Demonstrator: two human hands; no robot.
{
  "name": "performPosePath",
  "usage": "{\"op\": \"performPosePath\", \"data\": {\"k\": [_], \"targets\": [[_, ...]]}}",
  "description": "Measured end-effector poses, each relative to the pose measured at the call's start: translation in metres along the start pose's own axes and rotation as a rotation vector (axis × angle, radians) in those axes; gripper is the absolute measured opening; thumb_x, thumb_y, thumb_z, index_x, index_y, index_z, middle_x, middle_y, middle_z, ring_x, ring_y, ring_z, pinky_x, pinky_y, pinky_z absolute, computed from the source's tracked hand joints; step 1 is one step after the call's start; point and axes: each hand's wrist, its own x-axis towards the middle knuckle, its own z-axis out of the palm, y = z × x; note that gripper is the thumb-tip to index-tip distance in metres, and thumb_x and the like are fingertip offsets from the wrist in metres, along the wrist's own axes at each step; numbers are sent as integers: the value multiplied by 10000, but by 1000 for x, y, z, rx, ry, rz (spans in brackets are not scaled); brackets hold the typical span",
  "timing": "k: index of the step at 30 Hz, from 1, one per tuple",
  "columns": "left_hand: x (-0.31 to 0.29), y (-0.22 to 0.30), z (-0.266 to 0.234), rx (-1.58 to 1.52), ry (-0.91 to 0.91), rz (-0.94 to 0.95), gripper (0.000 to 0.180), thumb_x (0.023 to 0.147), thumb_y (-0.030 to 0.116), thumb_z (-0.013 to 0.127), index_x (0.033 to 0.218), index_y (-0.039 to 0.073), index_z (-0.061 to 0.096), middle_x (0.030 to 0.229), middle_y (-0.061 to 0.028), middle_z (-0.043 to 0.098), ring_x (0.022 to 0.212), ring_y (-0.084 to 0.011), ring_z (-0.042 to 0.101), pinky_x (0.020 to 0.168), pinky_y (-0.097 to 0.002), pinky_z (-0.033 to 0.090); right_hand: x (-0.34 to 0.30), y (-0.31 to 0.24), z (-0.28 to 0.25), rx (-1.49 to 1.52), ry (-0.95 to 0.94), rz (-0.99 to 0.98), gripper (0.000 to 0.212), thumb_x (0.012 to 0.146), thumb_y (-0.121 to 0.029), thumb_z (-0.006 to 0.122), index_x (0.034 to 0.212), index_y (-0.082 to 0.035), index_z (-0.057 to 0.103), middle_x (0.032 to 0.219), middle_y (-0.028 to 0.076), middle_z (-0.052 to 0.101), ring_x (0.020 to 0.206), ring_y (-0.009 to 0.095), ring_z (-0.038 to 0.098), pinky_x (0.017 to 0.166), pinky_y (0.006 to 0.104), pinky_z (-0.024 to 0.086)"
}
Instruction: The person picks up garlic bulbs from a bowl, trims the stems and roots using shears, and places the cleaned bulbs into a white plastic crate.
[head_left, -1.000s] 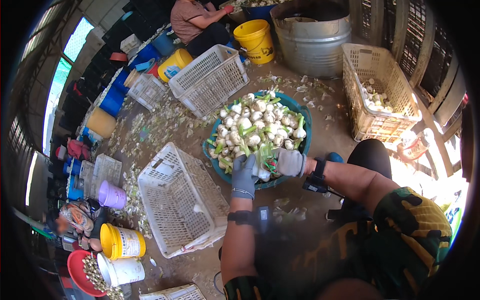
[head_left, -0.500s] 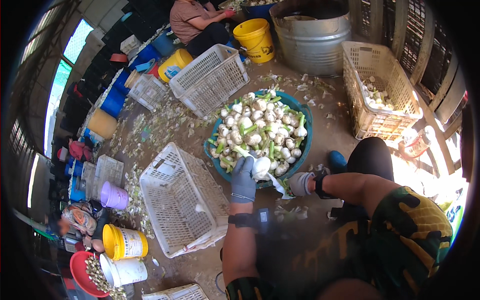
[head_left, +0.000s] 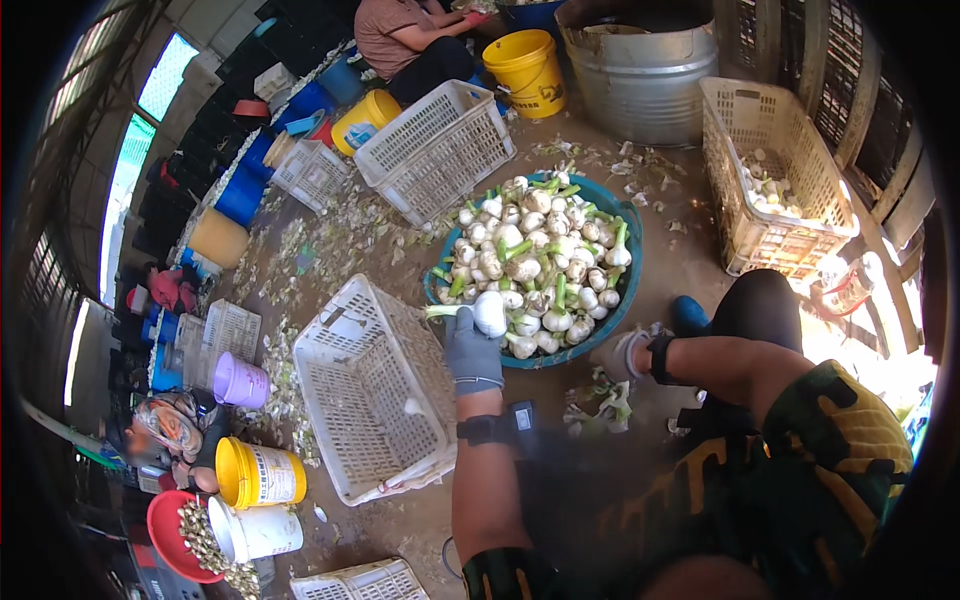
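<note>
My left hand point(head_left: 472, 352), in a grey glove, is closed on a white garlic bulb point(head_left: 490, 314) at the near left rim of a basin. The bulb's pale green stem points left. The round teal basin point(head_left: 632, 300) is heaped with garlic bulbs point(head_left: 535, 240), several with short green stems. By the basin's near right rim is my right hand point(head_left: 622, 357), in a light glove; its fingers are blurred and partly hidden, so I cannot tell what it holds. Below that hand lie pale, leafy garlic skins point(head_left: 604, 404).
An open white crate point(head_left: 318, 370) stands left of the basin, another crate point(head_left: 395, 165) beyond it. At the right, a crate point(head_left: 785, 240) holds some bulbs. A metal drum point(head_left: 640, 90) and yellow bucket point(head_left: 525, 75) stand behind. Skins litter the floor; two other people sit nearby.
My left hand has shifted left with the bulb, whose surface now looks cleaner and rounder. The leafy strip at my right hand has dropped away, and that hand has drawn right. The view has shifted slightly.
</note>
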Motion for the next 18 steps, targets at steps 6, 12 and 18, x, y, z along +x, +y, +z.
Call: {"op": "performPosePath", "data": {"k": [6,12,18], "targets": [[-7,56,16,-1181,81,-638,186,818,149,590,922,18,509,927,-103,554,815,-235,588,662,-329,513,11,-43,-90,570,592,-110,259,752,-173,586,970,-34,583,816,207,620,796,380,602,685,427,468],[-12,37,28,-1043,81,-567,261,796,203,638,954,20,539,940,-115,569,821,-227,593,669,-339,511,15,-47,-75,565,752,-38,291,719,-140,601,978,-10,587,760,194,613,720,306,626,648,397,487],[-12,21,22,-112,-96,-40,410,627,199,785,981,83,614,915,-138,583,804,-303,595,711,-362,501,21,1,-63,1026,78,190,260,716,-216,629,910,-44,650,769,141,647,741,255,649,672,364,516]]}}
